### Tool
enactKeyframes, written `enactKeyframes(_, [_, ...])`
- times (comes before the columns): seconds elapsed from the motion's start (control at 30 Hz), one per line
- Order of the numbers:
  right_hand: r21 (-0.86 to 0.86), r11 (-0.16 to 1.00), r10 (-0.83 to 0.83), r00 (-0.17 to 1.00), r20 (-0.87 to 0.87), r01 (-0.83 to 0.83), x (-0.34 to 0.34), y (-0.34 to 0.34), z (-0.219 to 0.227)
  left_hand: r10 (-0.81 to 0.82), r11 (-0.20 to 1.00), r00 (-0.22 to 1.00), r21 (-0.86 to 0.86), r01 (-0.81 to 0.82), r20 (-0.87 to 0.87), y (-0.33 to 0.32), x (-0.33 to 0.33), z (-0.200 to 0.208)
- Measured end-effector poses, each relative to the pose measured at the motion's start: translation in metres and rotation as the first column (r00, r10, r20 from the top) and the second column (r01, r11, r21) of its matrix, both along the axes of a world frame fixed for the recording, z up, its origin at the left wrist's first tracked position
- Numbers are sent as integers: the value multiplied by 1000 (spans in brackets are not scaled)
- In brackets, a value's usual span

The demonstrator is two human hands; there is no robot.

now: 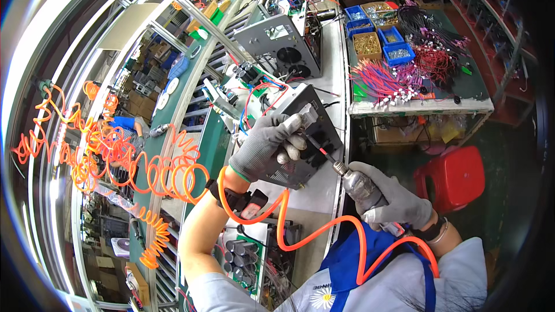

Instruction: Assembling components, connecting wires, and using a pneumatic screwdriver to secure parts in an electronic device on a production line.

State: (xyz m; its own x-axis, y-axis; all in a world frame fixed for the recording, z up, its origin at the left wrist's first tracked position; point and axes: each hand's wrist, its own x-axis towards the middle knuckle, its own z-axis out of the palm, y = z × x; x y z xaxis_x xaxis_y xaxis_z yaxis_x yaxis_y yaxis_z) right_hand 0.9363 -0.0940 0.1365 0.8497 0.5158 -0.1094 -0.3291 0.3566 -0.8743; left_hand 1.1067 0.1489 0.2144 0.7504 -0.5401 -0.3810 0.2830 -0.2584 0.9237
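My right hand (399, 199), in a grey glove, grips a silver air screwdriver (359, 188). Its long thin bit slants up and left to the fingers of my left hand (260, 145). That gloved hand is closed in a pinch beside a small pale grey piece (309, 117); whether the piece is held or fixed behind the fingers, I cannot tell. Just behind both sits a black metal panel (292, 176), standing on edge and partly covered by my left hand. Red and blue wires and a green circuit board (272, 84) lie to its left. An orange coiled hose (361, 242) crosses over my left forearm.
Beyond stands a grey metal case (272, 40) with round fan openings. At right, a bench holds blue bins (399, 54) of small parts and bundled wires (376, 81). A red stool (462, 179) stands below it. Coiled orange hoses (115, 156) hang at left. Capacitors (240, 257) sit nearby.
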Motion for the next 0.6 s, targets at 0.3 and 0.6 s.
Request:
enactKeyframes(0.3, [-38, 999, 24, 999, 23, -23, 3, 3, 2, -107, 993, 989, 66, 101, 105, 3, 3, 6])
enactKeyframes(0.6, [13, 997, 71, 997, -1, -71, 6, 5, -2, -148, 982, 986, 130, 137, 82, 9, 7, 10])
